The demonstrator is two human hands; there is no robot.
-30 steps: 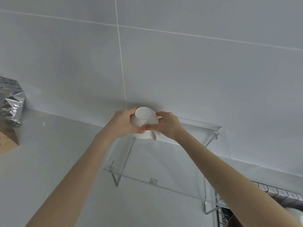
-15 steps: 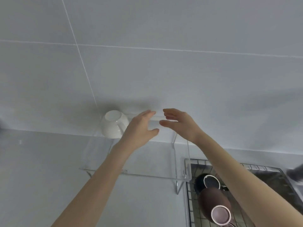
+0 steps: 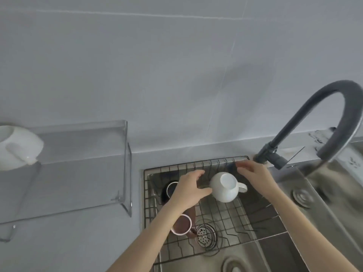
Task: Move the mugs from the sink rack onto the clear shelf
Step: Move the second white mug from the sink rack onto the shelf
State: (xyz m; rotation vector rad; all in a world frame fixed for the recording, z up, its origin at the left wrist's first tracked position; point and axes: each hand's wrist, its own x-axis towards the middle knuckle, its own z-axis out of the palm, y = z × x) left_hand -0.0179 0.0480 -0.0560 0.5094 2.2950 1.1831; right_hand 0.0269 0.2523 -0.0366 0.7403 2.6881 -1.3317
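A pale grey table [image 3: 82,222] carried a clear acrylic shelf [image 3: 82,146], left of the steel sink. On the shelf's far left end stood a white ceramic mug [image 3: 18,148], upside down. The black wire sink rack [image 3: 225,216] held a white mug [image 3: 224,188], a brown mug [image 3: 181,224] and a dark mug [image 3: 170,188].

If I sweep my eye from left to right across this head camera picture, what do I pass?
White mug on the shelf → clear shelf → black mug → left hand → white mug in the rack → right hand → faucet.

Shelf [image 3: 82,134] left of sink rack [image 3: 225,216], faucet [image 3: 314,114] right.
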